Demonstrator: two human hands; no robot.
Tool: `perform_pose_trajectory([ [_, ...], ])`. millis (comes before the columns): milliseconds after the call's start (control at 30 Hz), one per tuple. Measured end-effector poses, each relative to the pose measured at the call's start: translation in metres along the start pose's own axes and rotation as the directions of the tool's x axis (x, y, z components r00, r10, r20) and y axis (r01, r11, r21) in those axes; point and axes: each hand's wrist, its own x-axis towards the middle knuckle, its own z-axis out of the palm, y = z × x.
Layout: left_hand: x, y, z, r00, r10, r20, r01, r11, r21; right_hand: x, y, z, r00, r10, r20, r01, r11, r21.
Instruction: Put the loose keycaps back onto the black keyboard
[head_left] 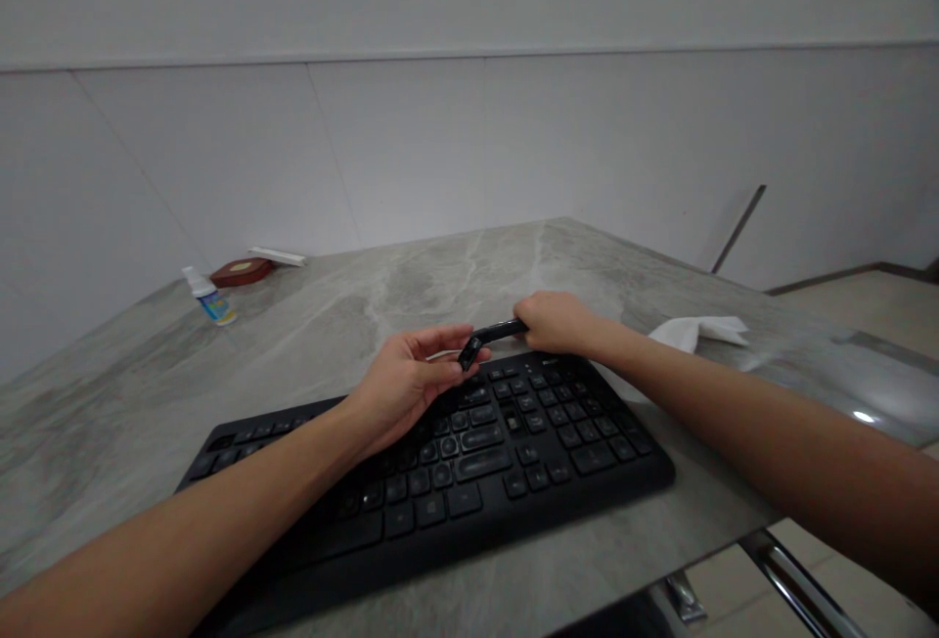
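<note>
A black keyboard (480, 462) lies on the grey marble-patterned table below my hands. One spot among its keys shows a pale fitting (512, 420) where no keycap sits. Between the fingertips of my left hand (411, 374) is a small black piece that looks like a keycap (469, 352), held over the keyboard's far edge. My right hand (554, 320) is closed around a slim black tool (500, 330), whose exact kind I cannot make out. The tool's end reaches the small black piece and appears to touch it.
A small spray bottle (212, 300) with a white top stands at the far left. Behind it are a dark red case (242, 272) and a white strip (277, 255) by the wall. A crumpled white tissue (696, 332) lies beyond my right forearm.
</note>
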Motion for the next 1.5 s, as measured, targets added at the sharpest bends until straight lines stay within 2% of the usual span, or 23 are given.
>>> perform_pose_trajectory([
  [333,-0.001,-0.001,0.0,0.999,-0.027,0.021,0.027,1.0,0.01,-0.002,0.003,-0.006,0.998,0.001,0.066,0.0,1.0,-0.014],
  [600,0.0,0.002,0.004,0.996,-0.004,-0.089,0.009,0.999,0.047,-0.001,0.006,-0.004,0.997,0.019,0.079,-0.021,0.999,0.031],
  [800,-0.001,0.001,0.005,0.992,0.027,-0.124,-0.009,0.99,0.138,-0.002,0.003,-0.004,0.999,0.028,0.035,-0.033,0.987,0.155],
  [900,-0.002,0.001,0.005,0.994,0.069,-0.085,-0.041,0.955,0.295,-0.003,0.003,-0.002,0.997,0.028,0.067,-0.041,0.978,0.205],
  [967,-0.004,0.001,0.004,0.982,0.186,-0.022,-0.148,0.844,0.515,-0.003,0.005,-0.002,0.995,0.028,0.099,-0.051,0.97,0.237],
  [1033,-0.006,0.001,0.002,0.933,0.343,0.108,-0.308,0.605,0.734,-0.004,0.006,-0.004,0.993,0.036,0.116,-0.067,0.959,0.274],
  [1100,-0.008,0.0,0.001,0.849,0.446,0.284,-0.453,0.335,0.826,-0.006,0.006,-0.009,0.992,0.052,0.118,-0.088,0.943,0.321],
  [1167,-0.007,-0.002,0.001,0.743,0.472,0.474,-0.588,0.125,0.799,-0.01,0.005,-0.017,0.989,0.056,0.134,-0.103,0.919,0.381],
  [1233,-0.006,-0.005,0.003,0.613,0.465,0.639,-0.695,-0.068,0.716,-0.017,0.004,-0.025,0.985,0.022,0.173,-0.098,0.89,0.445],
  [1333,-0.006,-0.008,0.009,0.445,0.409,0.797,-0.725,-0.358,0.589,-0.031,0.002,-0.032,0.947,-0.132,0.292,-0.071,0.801,0.594],
  [1400,-0.007,-0.008,0.013,0.378,0.37,0.849,-0.694,-0.493,0.524,-0.04,0.001,-0.034,0.9,-0.267,0.344,-0.075,0.683,0.726],
  [1500,-0.009,-0.007,0.017,0.323,0.332,0.886,-0.669,-0.582,0.462,-0.051,-0.002,-0.035,0.863,-0.377,0.335,-0.102,0.519,0.849],
])
